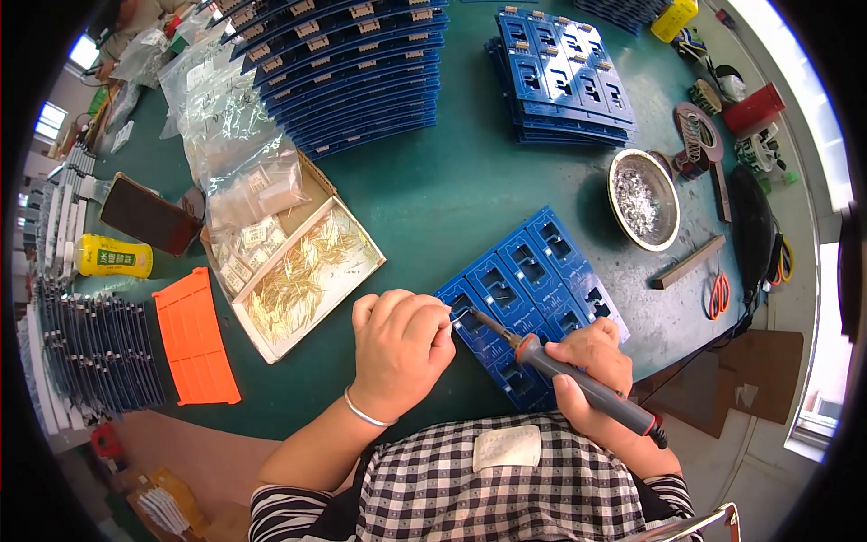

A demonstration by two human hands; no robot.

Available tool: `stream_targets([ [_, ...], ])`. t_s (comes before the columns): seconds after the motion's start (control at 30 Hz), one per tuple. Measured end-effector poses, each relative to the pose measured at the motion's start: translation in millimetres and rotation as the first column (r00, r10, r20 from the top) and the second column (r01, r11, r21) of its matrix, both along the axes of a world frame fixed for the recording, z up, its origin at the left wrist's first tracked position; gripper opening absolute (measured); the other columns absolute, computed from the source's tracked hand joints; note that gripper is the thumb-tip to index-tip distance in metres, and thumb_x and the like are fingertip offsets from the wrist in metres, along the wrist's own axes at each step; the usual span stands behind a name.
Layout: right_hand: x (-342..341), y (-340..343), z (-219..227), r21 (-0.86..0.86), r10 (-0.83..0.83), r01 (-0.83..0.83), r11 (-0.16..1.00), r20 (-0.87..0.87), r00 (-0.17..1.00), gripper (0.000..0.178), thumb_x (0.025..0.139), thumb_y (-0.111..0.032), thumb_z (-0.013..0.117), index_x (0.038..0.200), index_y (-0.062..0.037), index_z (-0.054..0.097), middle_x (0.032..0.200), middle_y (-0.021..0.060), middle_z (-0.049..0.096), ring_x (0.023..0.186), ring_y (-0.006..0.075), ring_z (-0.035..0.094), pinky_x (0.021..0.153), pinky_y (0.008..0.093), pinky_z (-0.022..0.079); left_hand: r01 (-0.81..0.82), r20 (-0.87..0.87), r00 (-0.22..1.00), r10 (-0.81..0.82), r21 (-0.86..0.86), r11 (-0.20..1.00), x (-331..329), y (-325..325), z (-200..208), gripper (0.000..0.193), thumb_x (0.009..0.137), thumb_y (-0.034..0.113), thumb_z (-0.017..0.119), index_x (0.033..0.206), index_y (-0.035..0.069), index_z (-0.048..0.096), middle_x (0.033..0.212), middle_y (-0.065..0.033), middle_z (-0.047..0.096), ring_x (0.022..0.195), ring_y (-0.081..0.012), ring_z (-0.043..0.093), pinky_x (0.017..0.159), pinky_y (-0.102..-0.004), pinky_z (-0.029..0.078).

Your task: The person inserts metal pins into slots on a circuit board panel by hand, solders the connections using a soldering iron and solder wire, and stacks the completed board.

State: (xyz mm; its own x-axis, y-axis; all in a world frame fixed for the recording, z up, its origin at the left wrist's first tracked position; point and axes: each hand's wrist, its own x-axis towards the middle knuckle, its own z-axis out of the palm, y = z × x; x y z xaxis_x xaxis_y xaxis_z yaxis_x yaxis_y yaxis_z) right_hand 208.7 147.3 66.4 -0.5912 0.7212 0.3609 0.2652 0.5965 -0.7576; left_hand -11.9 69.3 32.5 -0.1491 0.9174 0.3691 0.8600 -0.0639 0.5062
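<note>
I see right hand (591, 359) with fingers wrapped tight around soldering iron (578, 379), tip down on blue circuit board panel (528, 294) lying on green counter (452, 190) — left hand (400, 348) curled shut at panel's left edge, contents hidden — can't tell

My surface (470, 190) is dark green and runs across most of the frame; a blue panel of circuit boards (528, 289) lies at lower centre, just in front of me; two stacks of blue boards sit at the top, a wide one (352, 72) at upper centre and a smaller one (560, 77) to its right; a round metal bowl (643, 199) rests at right; a shallow cardboard box of brass pins (307, 275) lies left of centre, clear plastic bags (230, 135) above it; an orange plastic tray (194, 339) lies at lower left, a yellow bottle (113, 257) on its side further left.
</note>
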Motion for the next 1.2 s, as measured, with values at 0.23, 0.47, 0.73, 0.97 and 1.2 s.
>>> stream_targets([
  [0.23, -3, 2, 7, -0.006, 0.004, -0.003, 1.0, 0.051, 0.999, 0.022, 0.068, -0.018, 0.067, 0.085, -0.0041, 0.068, 0.072, 0.0034, 0.063, 0.066, 0.0174, 0.058, 0.075, 0.033, 0.036, 0.011, -0.011, 1.0, -0.011, 0.006, 1.0, 1, 3, -1, 0.02, 0.067, 0.005, 0.067, 0.08, 0.013, 0.053, 0.084, 0.002, 0.059, 0.081, -0.0191, 0.054, 0.077, -0.0364, 0.034],
  [0.47, 3, 5, 11, 0.049, 0.038, -0.043, 0.998, 0.096, 0.995, 0.021, 0.069, -0.019, 0.067, 0.085, -0.0044, 0.067, 0.072, 0.0034, 0.063, 0.067, 0.018, 0.059, 0.077, 0.0336, 0.036, 0.003, -0.013, 1.0, -0.003, 0.031, 1.0, 1, 2, 0, 0.019, 0.068, 0.005, 0.067, 0.08, 0.013, 0.054, 0.084, 0.0021, 0.06, 0.08, -0.0183, 0.055, 0.077, -0.0362, 0.034],
  [0.73, 20, -2, 22, 0.009, -0.008, 0.008, 1.0, 0.045, 0.999, 0.02, 0.072, -0.02, 0.066, 0.084, -0.0036, 0.066, 0.073, 0.004, 0.063, 0.066, 0.0184, 0.059, 0.079, 0.0356, 0.037, 0.026, -0.02, 0.999, -0.026, 0.024, 0.999, -1, -2, 4, 0.019, 0.068, 0.004, 0.066, 0.079, 0.012, 0.053, 0.087, 0.0031, 0.064, 0.082, -0.0171, 0.057, 0.077, -0.0364, 0.033],
  [0.97, 46, -9, 12, -0.007, -0.091, 0.091, 0.996, 0.036, 0.995, 0.024, 0.077, -0.021, 0.06, 0.089, -0.0009, 0.065, 0.075, 0.0098, 0.061, 0.074, 0.0246, 0.059, 0.081, 0.0391, 0.038, 0.078, 0.136, 0.987, -0.081, 0.024, 0.997, 0, -9, 4, 0.014, 0.069, 0.008, 0.067, 0.078, 0.011, 0.057, 0.084, -0.003, 0.066, 0.078, -0.0243, 0.061, 0.069, -0.0399, 0.042],
  [1.2, 68, 34, 18, 0.439, -0.519, 0.495, 0.75, -0.074, 0.852, 0.028, 0.089, -0.028, 0.059, 0.106, -0.008, 0.067, 0.095, 0.0119, 0.068, 0.084, 0.0289, 0.062, 0.075, 0.0401, 0.049, -0.037, 0.372, 0.928, 0.001, 0.087, 0.996, 15, -53, 25, 0.012, 0.083, 0.013, 0.063, 0.086, 0.008, 0.052, 0.078, -0.0056, 0.058, 0.077, -0.027, 0.057, 0.067, -0.0379, 0.045],
])
